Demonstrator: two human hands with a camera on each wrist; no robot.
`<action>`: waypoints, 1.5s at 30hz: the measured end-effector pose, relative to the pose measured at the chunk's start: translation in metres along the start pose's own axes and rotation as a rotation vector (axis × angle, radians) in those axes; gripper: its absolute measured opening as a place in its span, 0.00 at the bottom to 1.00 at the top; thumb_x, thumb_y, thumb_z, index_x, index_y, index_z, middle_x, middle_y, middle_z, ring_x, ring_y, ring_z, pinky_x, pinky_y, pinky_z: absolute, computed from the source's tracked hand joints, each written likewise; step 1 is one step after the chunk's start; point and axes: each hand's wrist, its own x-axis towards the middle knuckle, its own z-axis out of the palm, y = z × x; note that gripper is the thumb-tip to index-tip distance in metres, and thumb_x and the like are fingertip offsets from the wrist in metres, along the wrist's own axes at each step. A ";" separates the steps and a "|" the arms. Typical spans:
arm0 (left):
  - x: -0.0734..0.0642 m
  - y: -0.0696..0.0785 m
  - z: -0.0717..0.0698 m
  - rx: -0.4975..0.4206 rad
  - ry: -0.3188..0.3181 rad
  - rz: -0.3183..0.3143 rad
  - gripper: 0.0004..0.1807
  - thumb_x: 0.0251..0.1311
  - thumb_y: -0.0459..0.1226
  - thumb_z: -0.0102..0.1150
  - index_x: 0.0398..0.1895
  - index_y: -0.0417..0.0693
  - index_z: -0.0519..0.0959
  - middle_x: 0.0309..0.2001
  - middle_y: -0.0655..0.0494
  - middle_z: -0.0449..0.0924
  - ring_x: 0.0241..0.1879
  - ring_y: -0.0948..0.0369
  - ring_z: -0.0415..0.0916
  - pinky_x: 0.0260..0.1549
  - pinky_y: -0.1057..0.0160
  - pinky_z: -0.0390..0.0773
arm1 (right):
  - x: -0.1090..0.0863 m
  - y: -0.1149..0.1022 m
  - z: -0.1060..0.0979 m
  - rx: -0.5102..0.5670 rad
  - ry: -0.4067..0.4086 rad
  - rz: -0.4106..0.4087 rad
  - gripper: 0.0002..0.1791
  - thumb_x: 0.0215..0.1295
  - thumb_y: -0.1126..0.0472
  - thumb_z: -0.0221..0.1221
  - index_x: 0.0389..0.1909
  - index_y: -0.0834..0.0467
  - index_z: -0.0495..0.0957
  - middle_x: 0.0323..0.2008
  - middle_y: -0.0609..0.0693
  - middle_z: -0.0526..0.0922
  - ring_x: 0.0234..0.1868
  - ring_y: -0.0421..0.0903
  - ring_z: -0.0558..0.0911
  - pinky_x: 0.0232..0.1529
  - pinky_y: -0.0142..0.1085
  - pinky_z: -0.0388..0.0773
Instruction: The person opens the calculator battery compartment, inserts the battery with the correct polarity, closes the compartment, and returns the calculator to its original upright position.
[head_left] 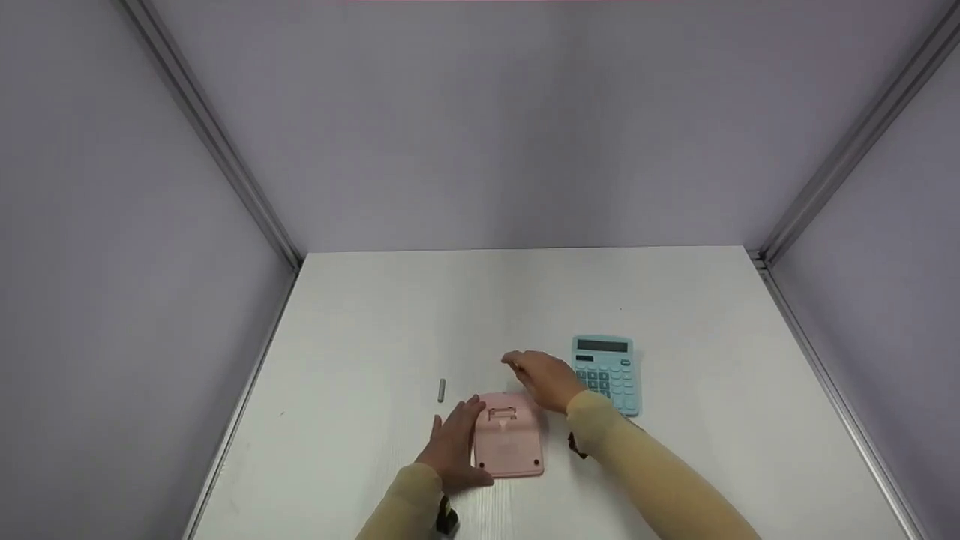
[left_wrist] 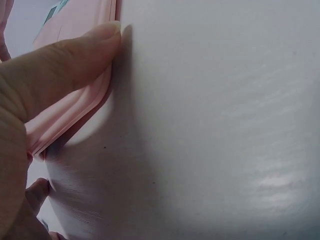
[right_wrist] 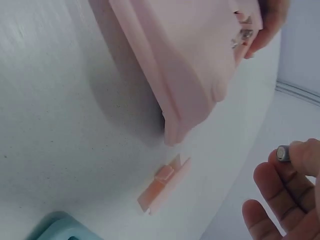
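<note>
A pink calculator (head_left: 510,451) lies face down on the table, its battery compartment (head_left: 502,413) uncovered. My left hand (head_left: 451,446) holds it by the left side, with the thumb (left_wrist: 75,62) against the near edge in the left wrist view. Above the calculator's far edge is my right hand (head_left: 551,382), pinching a small silver battery (right_wrist: 283,153) between thumb and index finger. Metal contacts (right_wrist: 246,34) show in the compartment in the right wrist view. The pink battery cover (right_wrist: 165,184) rests on the table beyond the calculator's corner.
Another grey battery (head_left: 441,390) lies on the white table (head_left: 360,322), left of the pink calculator. A light-blue calculator (head_left: 622,379) lies face up to the right, partly behind the right wrist. Panel walls (head_left: 420,135) enclose the table's back and sides.
</note>
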 end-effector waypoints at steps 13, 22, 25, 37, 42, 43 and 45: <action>0.010 -0.002 -0.002 0.057 0.003 0.039 0.71 0.25 0.60 0.79 0.76 0.66 0.46 0.76 0.68 0.41 0.75 0.53 0.39 0.66 0.33 0.38 | -0.056 0.030 -0.005 0.381 0.224 0.137 0.18 0.70 0.62 0.55 0.58 0.43 0.73 0.39 0.43 0.80 0.39 0.38 0.79 0.43 0.39 0.80; 0.022 0.004 0.002 0.104 0.000 0.049 0.72 0.24 0.61 0.79 0.77 0.64 0.46 0.76 0.67 0.41 0.75 0.55 0.39 0.69 0.43 0.44 | -0.078 0.050 -0.008 0.475 0.279 0.298 0.20 0.69 0.62 0.57 0.59 0.44 0.74 0.41 0.48 0.81 0.42 0.40 0.78 0.46 0.39 0.79; 0.025 0.009 0.003 0.065 -0.007 0.042 0.72 0.24 0.58 0.81 0.77 0.64 0.45 0.76 0.69 0.40 0.75 0.59 0.39 0.71 0.50 0.45 | -0.082 0.057 -0.010 0.501 0.310 0.343 0.20 0.69 0.62 0.56 0.60 0.45 0.74 0.41 0.47 0.79 0.42 0.42 0.77 0.47 0.39 0.78; 0.032 0.018 -0.001 -0.023 0.000 -0.026 0.75 0.21 0.55 0.83 0.77 0.64 0.45 0.76 0.64 0.45 0.75 0.57 0.41 0.71 0.48 0.44 | -0.081 0.061 -0.008 0.612 0.363 0.392 0.22 0.68 0.62 0.57 0.62 0.57 0.69 0.40 0.56 0.82 0.41 0.45 0.80 0.42 0.34 0.78; 0.037 0.017 -0.003 0.000 0.003 -0.012 0.72 0.24 0.55 0.82 0.77 0.62 0.46 0.76 0.66 0.44 0.75 0.60 0.40 0.71 0.51 0.42 | -0.078 0.059 -0.011 0.627 0.347 0.371 0.20 0.68 0.62 0.58 0.60 0.58 0.72 0.40 0.56 0.82 0.41 0.45 0.81 0.42 0.35 0.79; 0.039 0.017 -0.003 0.000 0.006 -0.010 0.72 0.25 0.55 0.82 0.77 0.62 0.46 0.76 0.66 0.43 0.75 0.60 0.39 0.71 0.51 0.42 | -0.078 0.060 -0.012 0.615 0.346 0.366 0.20 0.67 0.62 0.59 0.60 0.58 0.73 0.40 0.55 0.82 0.41 0.45 0.81 0.43 0.35 0.79; 0.039 0.018 -0.003 -0.012 0.011 -0.005 0.72 0.25 0.55 0.82 0.77 0.62 0.46 0.76 0.66 0.43 0.75 0.60 0.39 0.71 0.50 0.41 | -0.079 0.059 -0.012 0.597 0.344 0.372 0.20 0.67 0.62 0.59 0.59 0.56 0.74 0.41 0.55 0.82 0.42 0.44 0.81 0.43 0.36 0.79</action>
